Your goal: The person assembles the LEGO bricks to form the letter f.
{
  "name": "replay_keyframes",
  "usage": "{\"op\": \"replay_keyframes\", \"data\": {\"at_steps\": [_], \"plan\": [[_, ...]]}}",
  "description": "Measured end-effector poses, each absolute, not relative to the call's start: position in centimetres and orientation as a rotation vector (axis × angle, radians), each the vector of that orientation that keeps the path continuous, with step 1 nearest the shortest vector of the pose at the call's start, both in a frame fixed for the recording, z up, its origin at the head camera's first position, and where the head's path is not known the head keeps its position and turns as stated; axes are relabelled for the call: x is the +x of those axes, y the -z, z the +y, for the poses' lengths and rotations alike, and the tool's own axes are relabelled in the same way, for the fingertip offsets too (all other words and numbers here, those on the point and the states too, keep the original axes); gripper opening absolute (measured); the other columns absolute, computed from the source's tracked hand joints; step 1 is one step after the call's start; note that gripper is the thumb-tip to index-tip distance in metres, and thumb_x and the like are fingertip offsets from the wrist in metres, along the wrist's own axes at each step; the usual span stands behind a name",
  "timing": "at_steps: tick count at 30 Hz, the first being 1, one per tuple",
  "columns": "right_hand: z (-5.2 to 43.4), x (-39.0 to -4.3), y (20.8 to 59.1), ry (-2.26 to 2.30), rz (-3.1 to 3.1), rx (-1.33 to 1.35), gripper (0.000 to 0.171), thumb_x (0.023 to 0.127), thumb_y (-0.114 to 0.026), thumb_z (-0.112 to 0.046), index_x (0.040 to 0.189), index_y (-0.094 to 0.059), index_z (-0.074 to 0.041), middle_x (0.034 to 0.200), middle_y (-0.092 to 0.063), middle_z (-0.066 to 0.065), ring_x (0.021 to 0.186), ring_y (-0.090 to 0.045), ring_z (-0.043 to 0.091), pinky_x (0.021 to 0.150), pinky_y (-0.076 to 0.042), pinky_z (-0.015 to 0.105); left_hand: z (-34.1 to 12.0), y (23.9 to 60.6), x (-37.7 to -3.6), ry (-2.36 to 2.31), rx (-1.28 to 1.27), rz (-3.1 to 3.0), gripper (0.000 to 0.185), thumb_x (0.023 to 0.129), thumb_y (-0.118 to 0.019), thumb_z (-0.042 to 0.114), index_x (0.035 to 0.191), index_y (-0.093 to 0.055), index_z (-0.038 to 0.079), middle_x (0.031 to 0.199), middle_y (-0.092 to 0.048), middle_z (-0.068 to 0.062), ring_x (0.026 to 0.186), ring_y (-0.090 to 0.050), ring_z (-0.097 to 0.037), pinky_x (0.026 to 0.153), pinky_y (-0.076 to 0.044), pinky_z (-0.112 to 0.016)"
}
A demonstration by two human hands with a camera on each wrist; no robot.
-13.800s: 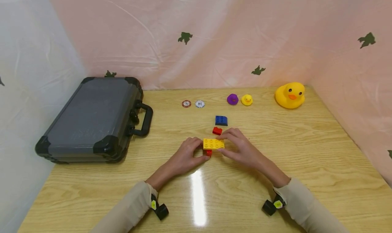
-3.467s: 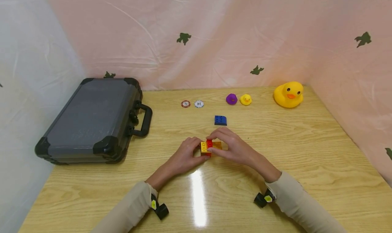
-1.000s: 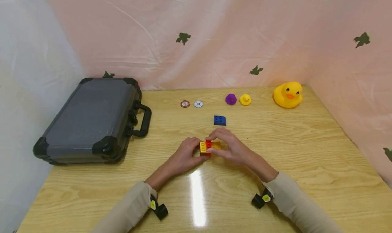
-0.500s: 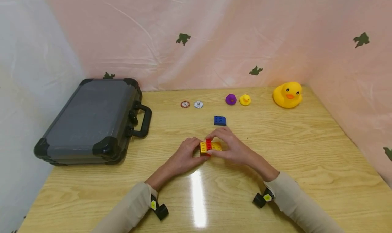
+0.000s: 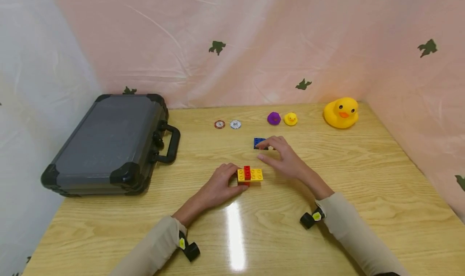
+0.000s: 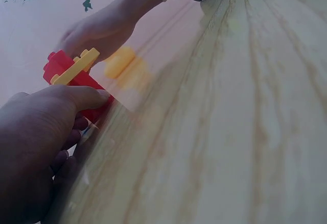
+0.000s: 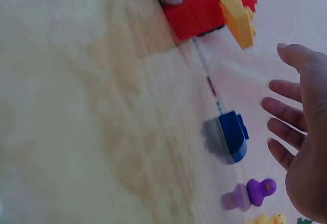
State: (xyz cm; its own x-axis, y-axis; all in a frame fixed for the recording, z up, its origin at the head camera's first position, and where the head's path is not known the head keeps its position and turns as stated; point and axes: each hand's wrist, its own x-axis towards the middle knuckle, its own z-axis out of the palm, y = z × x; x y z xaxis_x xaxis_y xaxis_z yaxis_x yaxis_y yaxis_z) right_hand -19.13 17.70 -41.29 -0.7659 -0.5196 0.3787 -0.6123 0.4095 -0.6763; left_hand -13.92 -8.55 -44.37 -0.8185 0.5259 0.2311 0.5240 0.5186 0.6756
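While the left hand (image 5: 218,185) grips the stacked red-and-yellow plastic brick assembly (image 5: 249,175), the blue studded plastic brick (image 5: 258,142) beyond it could be nudged away by the open-fingered right hand (image 5: 285,159).

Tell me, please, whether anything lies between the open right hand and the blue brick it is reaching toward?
Nothing visible does. The right hand hovers open just over the blue brick, with only bare table beneath. The yellow and red brick stack, held by the left hand, sits nearer the person, off that path.

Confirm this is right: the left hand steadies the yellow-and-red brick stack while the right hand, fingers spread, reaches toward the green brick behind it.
Not quite: the brick is blue, not green, as the head view shows. The left hand does steady the stack, and the right hand reaches with spread fingers.
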Motion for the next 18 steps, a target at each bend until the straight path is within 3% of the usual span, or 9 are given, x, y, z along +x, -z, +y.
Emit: {"op": "replay_keyframes", "data": {"at_steps": [18], "plan": [[18.8,-22.7,42.8,-1.271,-2.691,0.765,0.037,0.097,-0.074,-0.015,0.129,-0.064,0.001,0.126,-0.059,0.017,0.116,-0.05,0.034,0.096,-0.044,0.051,-8.6,44.5,-13.9,-1.204,0.931,2.737,0.034,0.091,-0.081,0.028,0.116,-0.068,0.009,0.109,-0.065,0.0,0.099,-0.054,-0.018,0.088,-0.045,-0.039]]}}
